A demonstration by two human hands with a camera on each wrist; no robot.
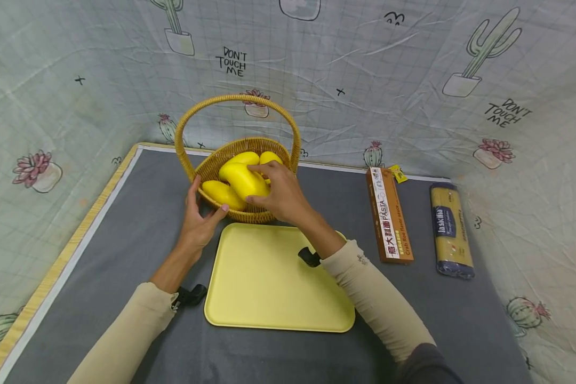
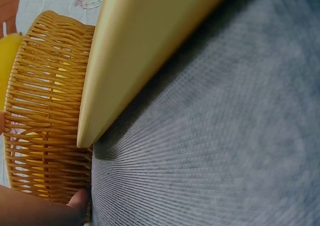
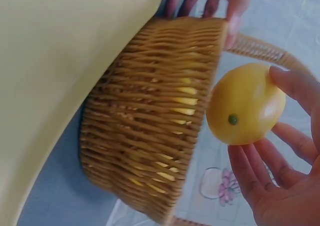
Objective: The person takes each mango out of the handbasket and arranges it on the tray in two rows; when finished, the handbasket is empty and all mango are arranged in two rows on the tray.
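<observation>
A wicker basket (image 1: 253,215) with a tall arched handle stands at the back of the table and holds several yellow mangoes. My right hand (image 1: 288,193) pinches one mango (image 1: 244,180) between thumb and fingers, over the others at the basket's mouth. In the right wrist view that mango (image 3: 245,108) shows a small green stem spot, level with the basket's rim. At the basket's left front, my left hand (image 1: 198,224) grips its side, thumb at the rim. Just in front of the basket lies a pale yellow rectangular tray (image 1: 278,277), partly under my right forearm.
To the right lie a brown pasta box (image 1: 390,216) and a bag of spaghetti (image 1: 451,229), with a small yellow packet (image 1: 398,173) behind the box. A cactus-print cloth (image 1: 317,69) hangs behind and at both sides of the grey tabletop (image 1: 125,229).
</observation>
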